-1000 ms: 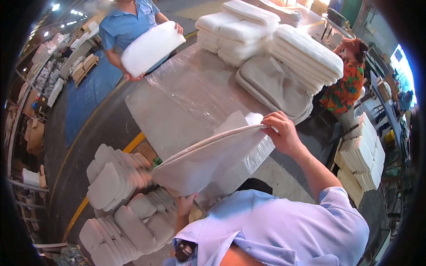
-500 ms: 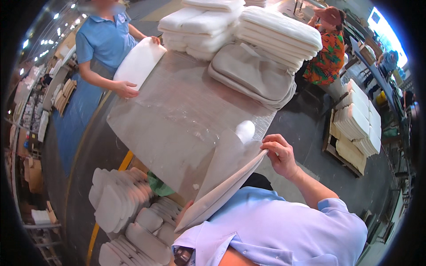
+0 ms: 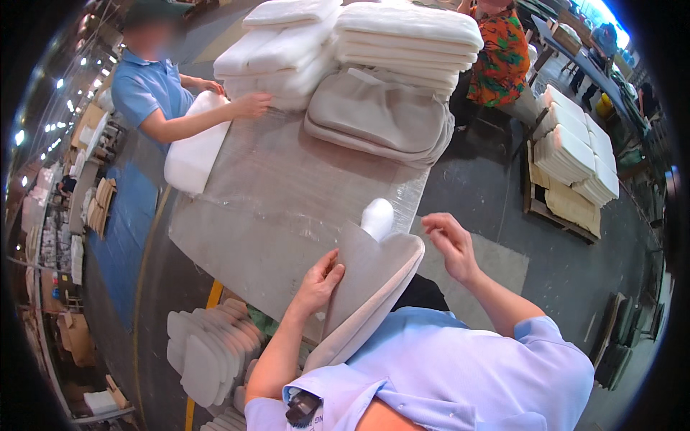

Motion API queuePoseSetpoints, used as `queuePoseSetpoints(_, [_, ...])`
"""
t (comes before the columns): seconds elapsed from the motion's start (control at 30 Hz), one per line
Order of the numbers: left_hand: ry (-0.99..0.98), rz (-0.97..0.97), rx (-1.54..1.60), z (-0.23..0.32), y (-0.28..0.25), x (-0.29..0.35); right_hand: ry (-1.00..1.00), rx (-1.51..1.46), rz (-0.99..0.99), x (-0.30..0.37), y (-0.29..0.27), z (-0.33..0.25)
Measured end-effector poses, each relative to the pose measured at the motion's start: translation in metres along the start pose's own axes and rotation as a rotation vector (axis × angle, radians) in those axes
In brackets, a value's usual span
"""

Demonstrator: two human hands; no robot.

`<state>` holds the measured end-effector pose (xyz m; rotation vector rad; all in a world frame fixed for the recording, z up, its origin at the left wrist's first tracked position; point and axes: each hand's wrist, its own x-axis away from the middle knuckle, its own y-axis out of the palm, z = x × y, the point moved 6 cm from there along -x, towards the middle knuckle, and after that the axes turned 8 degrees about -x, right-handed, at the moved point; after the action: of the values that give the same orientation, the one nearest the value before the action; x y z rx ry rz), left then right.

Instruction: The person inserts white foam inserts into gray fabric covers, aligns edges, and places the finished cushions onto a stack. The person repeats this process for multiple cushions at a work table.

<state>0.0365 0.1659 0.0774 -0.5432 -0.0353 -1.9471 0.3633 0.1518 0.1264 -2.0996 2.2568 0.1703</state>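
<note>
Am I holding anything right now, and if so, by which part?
Your left hand appears to hold the grey fabric cover by its left edge. Your right hand is apart from it, with nothing visibly held.

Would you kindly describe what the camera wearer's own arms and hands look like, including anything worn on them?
The left hand and right hand are ungloved, and the forearms are uncovered, with no watch or bracelet showing. The right arm has a short, pale blue fabric sleeve; a matching sleeve shows partly on the left.
</note>
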Motion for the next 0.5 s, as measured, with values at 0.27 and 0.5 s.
queuePoseSetpoints(0.27, [0.133,0.045,0.047,0.024,0.005,-0.017,0.845,-0.829,-0.105,-0.003,0.049,0.161])
queuePoseSetpoints(0.5, [0.323,0.239,-0.155,0.051,-0.012,0.015,1.061,-1.006,-0.323,0.022,0.082,0.133])
